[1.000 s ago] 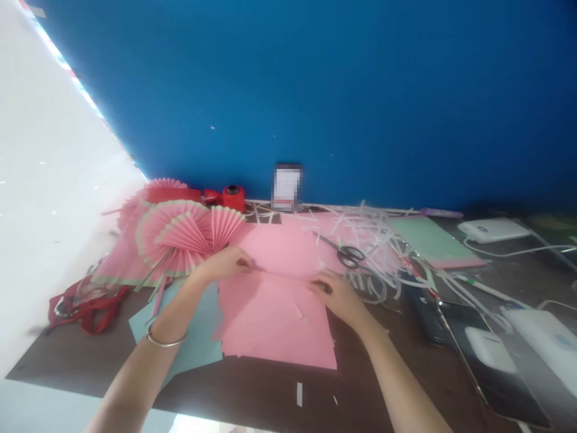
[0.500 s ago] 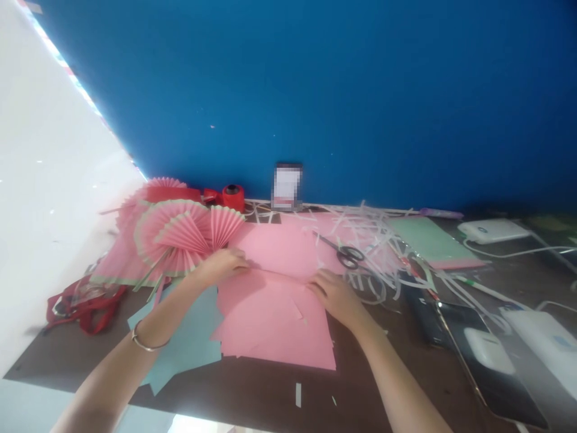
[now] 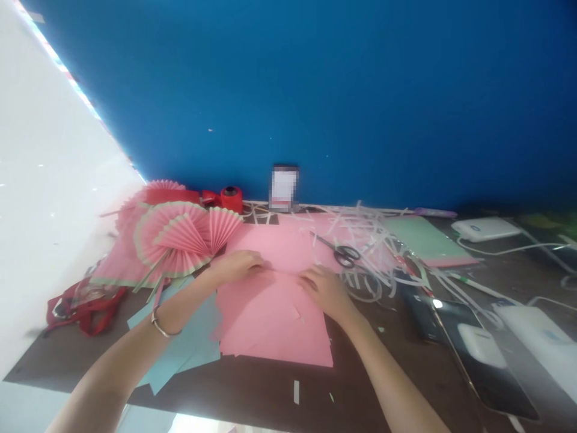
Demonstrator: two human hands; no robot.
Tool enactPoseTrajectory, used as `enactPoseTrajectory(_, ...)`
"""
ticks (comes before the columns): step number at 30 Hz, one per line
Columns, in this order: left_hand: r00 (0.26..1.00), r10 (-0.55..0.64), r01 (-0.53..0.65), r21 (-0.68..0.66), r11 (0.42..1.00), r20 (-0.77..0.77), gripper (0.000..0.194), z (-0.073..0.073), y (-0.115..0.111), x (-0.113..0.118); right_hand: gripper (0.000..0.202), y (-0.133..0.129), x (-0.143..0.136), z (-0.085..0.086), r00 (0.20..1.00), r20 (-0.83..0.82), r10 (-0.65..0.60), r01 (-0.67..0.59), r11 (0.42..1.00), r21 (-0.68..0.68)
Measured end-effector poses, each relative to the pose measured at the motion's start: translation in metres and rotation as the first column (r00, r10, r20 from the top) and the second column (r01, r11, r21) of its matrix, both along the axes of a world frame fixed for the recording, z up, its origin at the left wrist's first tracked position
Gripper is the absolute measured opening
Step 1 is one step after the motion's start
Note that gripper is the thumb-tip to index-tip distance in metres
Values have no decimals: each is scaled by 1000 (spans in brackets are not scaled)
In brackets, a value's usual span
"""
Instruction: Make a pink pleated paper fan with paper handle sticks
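A flat sheet of pink paper (image 3: 282, 245) lies in front of me. My left hand (image 3: 240, 264) pinches its near edge at the left, fingers closed. Farther right, my right hand (image 3: 323, 287) has its fingers closed on the same edge; the fingertips are partly hidden. Below that edge spreads more pink paper (image 3: 270, 322), with a small pointed scrap on top. Light blue paper (image 3: 193, 334) lies under my left forearm. Close to my left hand stand pleated pink paper fans (image 3: 184, 231) with green rims.
Black-handled scissors (image 3: 346, 255) and a tangle of white paper strips (image 3: 367, 234) lie right of the sheet. Red tape (image 3: 231, 199) stands by the blue wall (image 3: 315, 90). A phone (image 3: 500, 385), white power banks and cables fill the right side. A red strap (image 3: 97, 319) lies left.
Both hands have moved inward along the paper's near edge, the left one to the right and the right one slightly left. The view has shifted slightly.
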State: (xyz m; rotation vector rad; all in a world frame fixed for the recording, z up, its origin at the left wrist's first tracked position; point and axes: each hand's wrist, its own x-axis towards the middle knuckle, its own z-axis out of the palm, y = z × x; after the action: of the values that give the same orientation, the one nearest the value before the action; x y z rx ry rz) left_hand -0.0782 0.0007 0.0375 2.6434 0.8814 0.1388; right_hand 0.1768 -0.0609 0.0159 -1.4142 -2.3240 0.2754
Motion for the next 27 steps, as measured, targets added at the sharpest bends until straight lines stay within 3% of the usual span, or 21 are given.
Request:
enactPoseTrajectory(6, 996, -82, 83, 86, 993, -17, 26, -2, 2, -6, 14, 6, -1, 4, 997, 33, 66, -66, 998, -18)
enactPoseTrajectory(14, 967, -174, 229, 341, 912, -185, 25, -3, -3, -16, 22, 0, 1, 4, 947, 287, 143, -212, 951, 225)
enactPoseTrajectory(18, 954, -150, 252, 426, 869, -258, 24, -4, -14, -23, 23, -6, 3, 3, 904, 392, 172, -283, 927, 245)
enactPoseTrajectory(22, 952, -138, 247, 421, 873, -273, 25, -7, -18, -32, 20, -11, 4, 2, 897, 398, 193, -307, 919, 247)
enactPoseTrajectory(27, 984, -81, 125, 287, 950, -159, 32, -3, -8, -43, 22, -12, 5, 3, 906, 375, 197, -303, 920, 249)
